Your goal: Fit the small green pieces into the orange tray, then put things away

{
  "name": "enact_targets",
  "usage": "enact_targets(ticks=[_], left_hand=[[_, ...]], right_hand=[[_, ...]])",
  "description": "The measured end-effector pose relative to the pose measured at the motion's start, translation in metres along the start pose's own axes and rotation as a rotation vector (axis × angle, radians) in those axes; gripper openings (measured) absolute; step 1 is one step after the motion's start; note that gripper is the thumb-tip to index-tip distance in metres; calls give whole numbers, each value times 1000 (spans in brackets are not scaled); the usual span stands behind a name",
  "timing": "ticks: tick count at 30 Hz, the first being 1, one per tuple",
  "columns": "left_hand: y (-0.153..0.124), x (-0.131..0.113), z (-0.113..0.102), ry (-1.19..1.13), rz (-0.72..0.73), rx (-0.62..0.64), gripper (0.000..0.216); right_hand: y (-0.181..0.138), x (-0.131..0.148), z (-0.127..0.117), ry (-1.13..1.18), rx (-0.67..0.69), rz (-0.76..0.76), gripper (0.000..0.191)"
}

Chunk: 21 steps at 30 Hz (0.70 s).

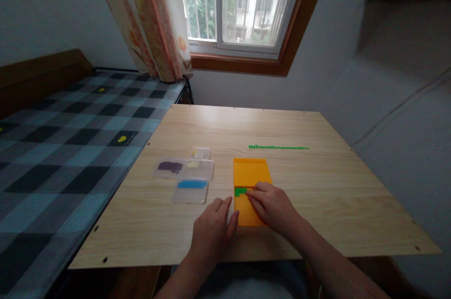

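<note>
An orange flat tray (251, 172) lies on the wooden table (317, 205) in front of me. A small green piece (240, 191) sits on the tray near its left edge. My right hand (273, 206) rests on the tray's lower half, fingers curled together with their tips at the green piece; whether they grip it is hidden. My left hand (213, 231) lies flat on the table against the tray's lower left corner, fingers together, thumb touching the tray's edge. A long row of green pieces (278, 147) lies on the table beyond the tray.
Left of the tray lie clear plastic boxes: one with purple pieces (169, 167), one with blue pieces (191, 190), two with pale yellow contents (198, 167). A bed with a checked cover (70, 149) adjoins the table's left side. A window and curtain stand behind.
</note>
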State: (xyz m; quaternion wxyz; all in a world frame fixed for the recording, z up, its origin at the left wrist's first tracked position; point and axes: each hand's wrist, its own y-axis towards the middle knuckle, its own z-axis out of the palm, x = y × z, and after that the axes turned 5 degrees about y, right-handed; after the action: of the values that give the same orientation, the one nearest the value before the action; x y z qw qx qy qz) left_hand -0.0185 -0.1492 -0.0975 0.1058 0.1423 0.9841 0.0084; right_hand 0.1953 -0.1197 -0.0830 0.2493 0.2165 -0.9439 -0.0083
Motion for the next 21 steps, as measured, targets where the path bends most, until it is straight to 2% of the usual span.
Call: enact_targets(ticks=[5, 21], left_hand=[[0, 1, 2, 0, 28, -29, 32], [-1, 2, 6, -2, 51, -89, 31]], right_hand=[[-1, -2, 1, 45, -25, 20, 27], [3, -1, 4, -54, 10, 44, 25]])
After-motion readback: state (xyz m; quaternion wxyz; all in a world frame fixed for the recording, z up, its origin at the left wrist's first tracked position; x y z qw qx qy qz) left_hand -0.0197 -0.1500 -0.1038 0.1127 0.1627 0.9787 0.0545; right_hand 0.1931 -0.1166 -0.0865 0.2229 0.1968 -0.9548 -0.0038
